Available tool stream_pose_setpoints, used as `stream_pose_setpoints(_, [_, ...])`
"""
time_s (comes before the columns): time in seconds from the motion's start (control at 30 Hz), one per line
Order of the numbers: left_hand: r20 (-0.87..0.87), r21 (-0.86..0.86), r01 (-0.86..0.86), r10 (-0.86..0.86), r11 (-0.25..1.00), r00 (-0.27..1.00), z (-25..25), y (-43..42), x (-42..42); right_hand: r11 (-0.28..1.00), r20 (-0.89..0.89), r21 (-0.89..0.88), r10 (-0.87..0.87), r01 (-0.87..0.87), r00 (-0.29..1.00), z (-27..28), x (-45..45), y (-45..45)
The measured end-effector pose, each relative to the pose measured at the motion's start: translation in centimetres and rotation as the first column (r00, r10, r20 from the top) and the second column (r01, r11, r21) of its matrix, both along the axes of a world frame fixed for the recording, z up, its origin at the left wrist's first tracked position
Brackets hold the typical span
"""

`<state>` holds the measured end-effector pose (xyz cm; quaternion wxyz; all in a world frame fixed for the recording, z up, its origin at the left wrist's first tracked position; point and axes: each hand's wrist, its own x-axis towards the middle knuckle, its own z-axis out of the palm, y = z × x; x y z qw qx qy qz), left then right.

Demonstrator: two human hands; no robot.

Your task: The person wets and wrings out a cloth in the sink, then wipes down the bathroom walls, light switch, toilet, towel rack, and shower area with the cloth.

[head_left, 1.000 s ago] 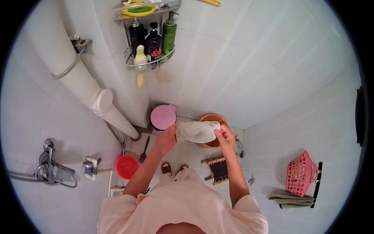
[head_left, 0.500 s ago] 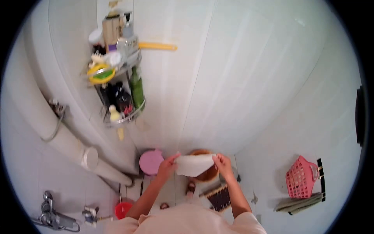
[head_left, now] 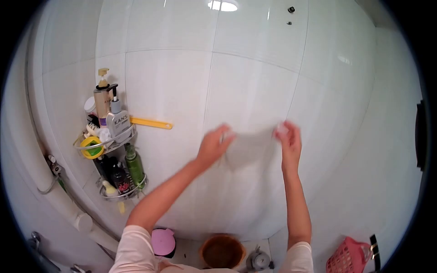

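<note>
A thin whitish cloth (head_left: 248, 148) hangs between my two hands in front of the white tiled wall (head_left: 255, 91). It is blurred and almost blends with the wall, so its edges are hard to make out. My left hand (head_left: 214, 146) is closed at its left end, the fingers smeared by motion. At the right end, my right hand (head_left: 289, 139) pinches a corner between thumb and fingers. Both arms are raised and stretched forward. I cannot tell whether the cloth touches the wall.
On the left, a corner rack (head_left: 123, 195) carries several bottles, with a yellow handle (head_left: 150, 123) jutting out. Below stand a pink lid (head_left: 163, 242), a brown basin (head_left: 223, 252) and a grey metal pot (head_left: 258, 260). A pink basket (head_left: 348, 259) hangs at lower right.
Both hands have risen from above the basin to the wall, carrying the cloth up. My view has tilted upward, so more of the wall shows.
</note>
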<state>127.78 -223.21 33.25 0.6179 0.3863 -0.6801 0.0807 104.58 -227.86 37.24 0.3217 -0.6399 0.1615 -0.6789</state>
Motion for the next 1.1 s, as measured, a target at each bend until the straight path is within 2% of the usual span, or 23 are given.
stream_pose_setpoints(0.03, [-0.085,-0.009,-0.129,0.127,0.992,0.988,3.1,-2.5,-0.1,0.987,0.113,-0.112,-0.104,0.117,0.988,2.7,1.3,-0.2])
stream_pose_setpoints(0.07, [-0.095,-0.026,-0.277,0.273,0.961,0.957,5.6,-4.7,0.1,0.936,0.059,-0.265,-0.226,0.233,0.972,3.3,2.4,-1.7])
stream_pose_setpoints(0.13, [-0.102,0.042,-0.346,0.348,0.937,0.932,8.1,-7.3,0.2,0.732,0.012,-0.558,-0.464,0.391,0.886,2.3,5.7,-6.4])
stream_pose_setpoints(0.17, [-0.105,0.074,-0.389,0.395,0.918,0.912,8.7,-8.1,0.5,0.656,-0.108,-0.686,-0.519,0.314,0.848,0.3,8.0,-9.2])
stream_pose_setpoints(0.23, [-0.094,-0.082,-0.418,0.41,0.905,0.907,7.5,-7.9,0.1,0.505,-0.162,-0.75,-0.766,0.427,0.622,-1.4,11.2,-10.5])
stream_pose_setpoints(0.27, [-0.085,-0.167,-0.432,0.424,0.886,0.902,6.6,-7.1,0.5,0.461,-0.124,-0.78,-0.777,0.423,0.618,-1.3,11.5,-11.3])
stream_pose_setpoints(0.33, [0.006,-0.179,-0.282,0.288,0.943,0.958,5.3,-3.4,0.4,0.366,-0.057,-0.829,-0.807,0.423,0.588,1.1,10.8,-12.8])
stream_pose_setpoints(0.4, [0.05,-0.229,-0.293,0.312,0.928,0.949,3.6,0.3,0.6,0.314,0.021,-0.814,-0.825,0.488,0.565,5.0,10.2,-13.0])
stream_pose_setpoints(0.53, [0.058,-0.253,-0.195,0.216,0.948,0.975,3.6,9.9,0.1,0.247,0.172,-0.757,-0.818,0.605,0.549,12.9,10.9,-12.7])
stream_pose_setpoints(0.57, [0.039,-0.304,-0.108,0.125,0.946,0.991,3.3,11.7,0.2,0.235,0.198,-0.734,-0.823,0.638,0.532,14.1,12.1,-12.5])
stream_pose_setpoints(0.6, [0.068,-0.436,-0.071,0.111,0.897,0.991,3.3,13.3,0.3,0.217,0.204,-0.749,-0.823,0.626,0.53,14.8,13.4,-12.0])
stream_pose_setpoints(0.63, [0.09,-0.609,-0.012,0.084,0.793,0.992,3.7,14.2,-0.4,0.203,0.209,-0.766,-0.819,0.61,0.535,14.9,14.9,-11.5])
stream_pose_setpoints(0.67, [0.144,-0.614,0.129,-0.049,0.779,0.988,3.9,16.0,-0.4,0.212,0.14,-0.835,-0.81,0.508,0.569,14.1,16.5,-10.7])
stream_pose_setpoints(0.73, [0.166,-0.651,0.393,-0.383,0.65,0.909,2.7,19.2,-0.6,0.207,0.025,-0.931,-0.786,0.301,0.618,12.1,17.4,-10.3])
stream_pose_setpoints(0.8, [0.357,-0.361,0.8,-0.721,0.48,0.594,-2.5,22.3,4.3,0.167,-0.071,-0.982,-0.75,0.084,0.657,10.4,17.6,-10.6])
stream_pose_setpoints(0.87, [0.53,-0.125,0.89,-0.729,0.438,0.433,-3.3,24.2,7.7,0.15,-0.09,-0.987,-0.817,0.06,0.57,11.6,15.6,-10.7])
stream_pose_setpoints(0.9, [0.577,-0.308,0.82,-0.591,0.482,0.564,2.1,24.1,4.1,0.095,-0.029,-0.99,-0.862,0.106,0.507,12.7,15.1,-11.4])
stream_pose_setpoints(0.93, [0.583,-0.483,0.725,-0.437,0.491,0.685,5.0,24.6,2.4,0.073,0.017,-0.98,-0.897,0.186,0.442,14.1,14.9,-11.6])
stream_pose_setpoints(0.97, [0.558,-0.483,0.708,-0.441,0.516,0.702,4.7,25.6,3.0,0.013,0.114,-0.955,-0.905,0.296,0.409,15.9,15.2,-12.1])
stream_pose_setpoints(1.03, [0.506,-0.476,0.674,-0.451,0.565,0.735,3.9,27.4,4.4,-0.007,0.209,-0.868,-0.911,0.496,0.354,20.0,17.0,-11.7])
stream_pose_setpoints(1.1, [0.497,-0.456,0.678,-0.467,0.576,0.731,3.9,28.8,5.8,0.061,0.26,-0.775,-0.877,0.629,0.405,23.8,21.1,-10.9])
